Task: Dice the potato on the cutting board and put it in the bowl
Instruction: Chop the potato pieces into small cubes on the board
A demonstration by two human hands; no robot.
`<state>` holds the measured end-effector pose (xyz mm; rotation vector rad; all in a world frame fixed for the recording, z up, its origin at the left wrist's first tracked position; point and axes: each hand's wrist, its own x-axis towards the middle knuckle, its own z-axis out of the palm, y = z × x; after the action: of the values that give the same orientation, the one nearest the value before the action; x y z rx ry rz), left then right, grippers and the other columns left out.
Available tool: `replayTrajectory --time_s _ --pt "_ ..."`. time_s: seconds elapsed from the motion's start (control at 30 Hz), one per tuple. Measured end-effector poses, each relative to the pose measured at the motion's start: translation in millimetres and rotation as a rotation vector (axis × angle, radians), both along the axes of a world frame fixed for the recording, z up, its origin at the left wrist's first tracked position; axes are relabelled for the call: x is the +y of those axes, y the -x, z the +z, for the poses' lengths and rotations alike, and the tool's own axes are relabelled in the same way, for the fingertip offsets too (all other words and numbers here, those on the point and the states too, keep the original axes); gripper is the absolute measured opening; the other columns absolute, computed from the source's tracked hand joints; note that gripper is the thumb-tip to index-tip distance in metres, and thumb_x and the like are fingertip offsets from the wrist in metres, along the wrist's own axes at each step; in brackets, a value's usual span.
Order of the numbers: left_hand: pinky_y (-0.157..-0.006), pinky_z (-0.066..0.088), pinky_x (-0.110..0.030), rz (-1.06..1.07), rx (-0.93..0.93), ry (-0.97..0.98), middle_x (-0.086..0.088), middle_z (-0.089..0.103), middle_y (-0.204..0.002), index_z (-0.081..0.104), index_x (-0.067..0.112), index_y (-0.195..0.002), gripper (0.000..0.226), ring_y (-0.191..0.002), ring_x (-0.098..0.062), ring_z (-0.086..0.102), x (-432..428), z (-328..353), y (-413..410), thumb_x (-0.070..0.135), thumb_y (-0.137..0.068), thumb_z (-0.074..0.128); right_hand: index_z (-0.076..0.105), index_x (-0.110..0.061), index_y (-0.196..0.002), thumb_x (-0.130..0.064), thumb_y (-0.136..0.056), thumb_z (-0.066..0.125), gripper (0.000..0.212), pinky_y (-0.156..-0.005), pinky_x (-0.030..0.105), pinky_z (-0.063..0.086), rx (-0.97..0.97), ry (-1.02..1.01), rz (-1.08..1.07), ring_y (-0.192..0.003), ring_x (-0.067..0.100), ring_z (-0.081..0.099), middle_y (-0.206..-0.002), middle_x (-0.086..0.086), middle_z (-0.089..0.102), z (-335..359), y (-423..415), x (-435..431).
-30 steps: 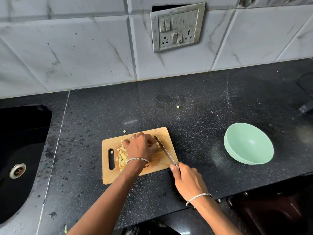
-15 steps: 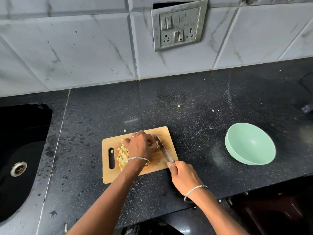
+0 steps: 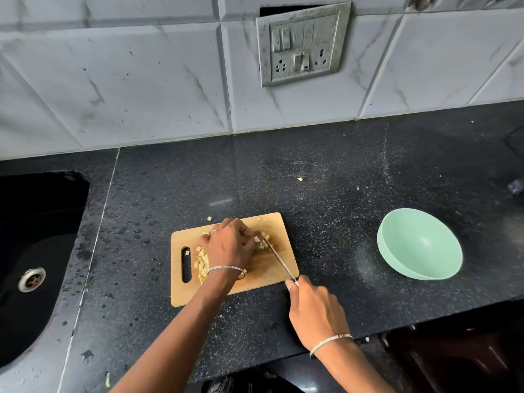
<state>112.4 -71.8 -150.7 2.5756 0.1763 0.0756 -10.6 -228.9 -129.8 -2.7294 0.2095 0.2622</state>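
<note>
A wooden cutting board lies on the black counter. Diced potato pieces are piled on its left part, and a few more pieces lie by the knife tip. My left hand presses down on the potato, hiding the uncut part. My right hand grips the knife's handle at the board's right front corner. The knife blade slants across the board toward my left fingers. The mint green bowl stands to the right of the board and holds nothing.
A black sink with a metal drain is set in at the left. Stray potato bits lie on the counter behind the board. A switch panel hangs on the tiled wall. The counter's front edge runs just below my right wrist.
The knife and my right hand have shifted slightly while slicing beside my left fingers. More small pieces now show at the blade tip. My left hand stays on the potato.
</note>
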Motion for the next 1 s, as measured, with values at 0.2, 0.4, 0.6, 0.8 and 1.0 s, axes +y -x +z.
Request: replayTrajectory --time_s 0.2,0.4,0.6,0.8,1.0 --pt "-0.081 0.028 -0.039 -0.120 -0.010 -0.120 0.011 0.065 -0.101 0.071 0.038 -0.098 0.014 -0.101 -0.017 0.052 -10 9 -3 0.035 -0.087 0.062 0.049 -0.019 -0.093 -0.047 -0.102 0.027 0.037 -0.060 0.037 0.035 -0.011 -0.050 -0.062 -0.092 0.037 0.063 -0.096 0.012 0.066 3 -19 -8" --pt "-0.083 0.029 -0.039 -0.145 0.005 -0.151 0.012 0.063 -0.100 0.071 0.038 -0.092 0.010 -0.103 -0.017 0.051 -15 8 -14 0.040 -0.086 0.063 0.043 -0.023 -0.084 -0.049 -0.101 0.027 0.035 -0.064 0.038 0.037 0.030 -0.106 -0.111 -0.092 0.037 0.062 -0.095 0.011 0.065 0 -25 -14" --pt "-0.077 0.022 -0.036 -0.234 0.005 -0.222 0.011 0.060 -0.098 0.071 0.036 -0.091 0.010 -0.101 -0.017 0.051 -19 11 -29 0.042 -0.087 0.063 0.043 -0.023 -0.080 -0.050 -0.101 0.029 0.036 -0.065 0.038 0.038 0.075 -0.139 -0.124 -0.090 0.037 0.061 -0.093 0.010 0.065 -5 -25 -16" --pt "-0.078 0.023 -0.038 -0.158 -0.022 -0.151 0.010 0.064 -0.098 0.072 0.032 -0.091 0.017 -0.100 -0.018 0.053 -20 7 -31 0.038 -0.092 0.056 0.042 -0.024 -0.080 -0.050 -0.100 0.029 0.036 -0.064 0.038 0.039 0.092 -0.142 -0.131 -0.091 0.036 0.062 -0.095 0.010 0.065 -3 -29 -14" --pt "-0.081 0.025 -0.039 -0.153 0.017 -0.163 0.013 0.066 -0.098 0.072 0.035 -0.087 0.008 -0.102 -0.017 0.053 -16 6 -27 0.037 -0.085 0.065 0.044 -0.023 -0.080 -0.051 -0.100 0.030 0.038 -0.064 0.037 0.041 0.119 -0.132 -0.107 -0.089 0.035 0.063 -0.094 0.008 0.064 0 -33 -12"
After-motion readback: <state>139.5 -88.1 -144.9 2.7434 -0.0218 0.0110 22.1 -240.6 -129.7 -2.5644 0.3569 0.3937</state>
